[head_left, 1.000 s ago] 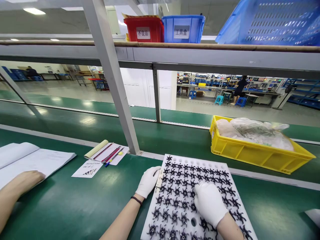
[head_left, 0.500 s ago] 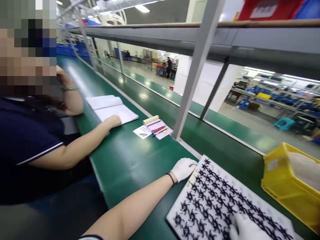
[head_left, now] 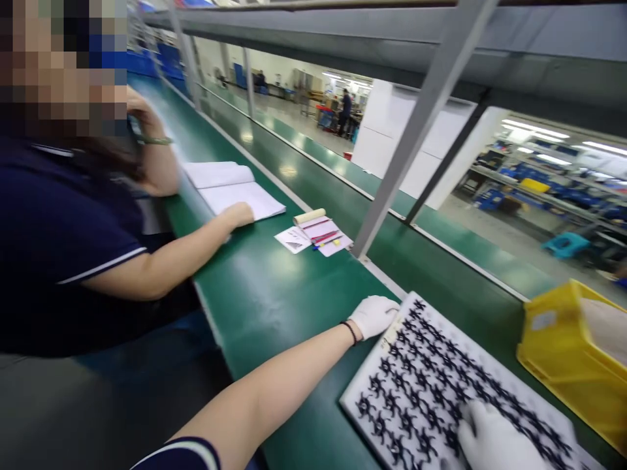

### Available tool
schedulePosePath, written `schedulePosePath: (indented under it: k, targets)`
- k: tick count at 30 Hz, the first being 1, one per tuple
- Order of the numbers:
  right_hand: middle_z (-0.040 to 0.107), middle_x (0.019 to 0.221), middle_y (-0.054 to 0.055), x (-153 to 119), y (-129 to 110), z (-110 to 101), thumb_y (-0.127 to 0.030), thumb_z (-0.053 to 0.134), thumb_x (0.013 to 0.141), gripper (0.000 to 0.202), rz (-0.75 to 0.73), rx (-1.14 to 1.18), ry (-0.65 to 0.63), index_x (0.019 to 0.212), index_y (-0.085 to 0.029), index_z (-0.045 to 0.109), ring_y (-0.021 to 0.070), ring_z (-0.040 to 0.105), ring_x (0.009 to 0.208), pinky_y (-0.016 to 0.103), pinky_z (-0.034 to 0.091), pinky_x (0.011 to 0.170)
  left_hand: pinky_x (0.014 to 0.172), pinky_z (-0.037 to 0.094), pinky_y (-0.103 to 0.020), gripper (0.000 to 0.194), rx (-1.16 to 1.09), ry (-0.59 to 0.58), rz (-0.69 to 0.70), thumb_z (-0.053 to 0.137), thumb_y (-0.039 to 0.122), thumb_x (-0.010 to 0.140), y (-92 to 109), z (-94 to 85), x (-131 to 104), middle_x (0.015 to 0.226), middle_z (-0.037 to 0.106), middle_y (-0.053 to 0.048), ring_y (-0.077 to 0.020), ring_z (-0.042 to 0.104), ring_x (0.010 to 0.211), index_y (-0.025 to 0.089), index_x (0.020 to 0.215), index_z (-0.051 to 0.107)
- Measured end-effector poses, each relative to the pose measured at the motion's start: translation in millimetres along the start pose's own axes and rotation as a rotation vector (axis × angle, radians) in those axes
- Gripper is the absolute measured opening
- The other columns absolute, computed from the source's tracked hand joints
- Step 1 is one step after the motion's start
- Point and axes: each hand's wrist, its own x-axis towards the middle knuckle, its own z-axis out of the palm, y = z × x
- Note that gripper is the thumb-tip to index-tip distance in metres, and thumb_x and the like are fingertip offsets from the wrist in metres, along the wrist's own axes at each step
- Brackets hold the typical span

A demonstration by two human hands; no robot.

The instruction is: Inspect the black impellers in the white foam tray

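Note:
A white tray point(head_left: 548, 411) lies slanted on the green bench at the lower right, with rows of black star-shaped parts point(head_left: 431, 365) on it. My left hand point(head_left: 375, 317), in a white glove, rests at the tray's upper left edge; its fingertips are hidden by the tray's border, and its grip is unclear. My right hand point(head_left: 497, 437), also gloved in white, is over the lower middle of the tray among the black parts. Its fingers are bent and pressed toward them; what they hold, if anything, is hidden.
A yellow bin point(head_left: 563, 365) stands right of the tray. Pens and cards point(head_left: 326, 235) lie by a grey post point(head_left: 416, 137). At the left a person point(head_left: 73, 228) rests an arm on an open notebook point(head_left: 245, 196). A shelf point(head_left: 343, 39) crosses above.
The view has tilted down, so bench items sit further right and higher in the picture. My left hand stays at the tray's edge, and my right hand stays over the black parts.

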Motion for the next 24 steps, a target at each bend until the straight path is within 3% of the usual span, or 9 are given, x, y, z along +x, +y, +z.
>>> schedulePosePath:
  k: [5, 14, 24]
  targets:
    - [0.062, 0.087, 0.008, -9, -21, -19, -0.013, 0.044, 0.093, 0.016, 0.034, -0.127, 0.042, 0.086, -0.018, 0.058, 0.0218, 0.062, 0.076, 0.029, 0.041, 0.064, 0.091, 0.047, -0.028, 0.032, -0.039, -0.016, 0.009, 0.043, 0.023, 0.092, -5, 3.9, 5, 0.106, 0.069, -0.002, -0.0193, 0.061, 0.096, 0.021, 0.105, 0.071]
    - [0.062, 0.089, 0.007, -7, -18, -18, -0.011, 0.044, 0.094, 0.018, 0.028, -0.056, 0.014, 0.088, -0.018, 0.06, 0.0211, 0.061, 0.079, 0.03, 0.041, 0.067, 0.091, 0.047, -0.026, 0.033, -0.01, -0.029, -0.01, 0.044, 0.015, 0.088, 0, 2.1, 3, 0.106, 0.069, -0.001, -0.0195, 0.061, 0.098, 0.022, 0.105, 0.072]
    - [0.06, 0.081, 0.007, -12, -18, -11, -0.007, 0.048, 0.089, 0.017, -0.008, -0.069, 0.185, 0.083, -0.018, 0.061, 0.0235, 0.059, 0.075, 0.032, 0.038, 0.065, 0.094, 0.046, -0.028, 0.033, -0.031, -0.013, -0.009, 0.041, 0.021, 0.091, -2, 4.0, 2, 0.11, 0.068, -0.001, -0.0197, 0.061, 0.101, 0.022, 0.108, 0.07]
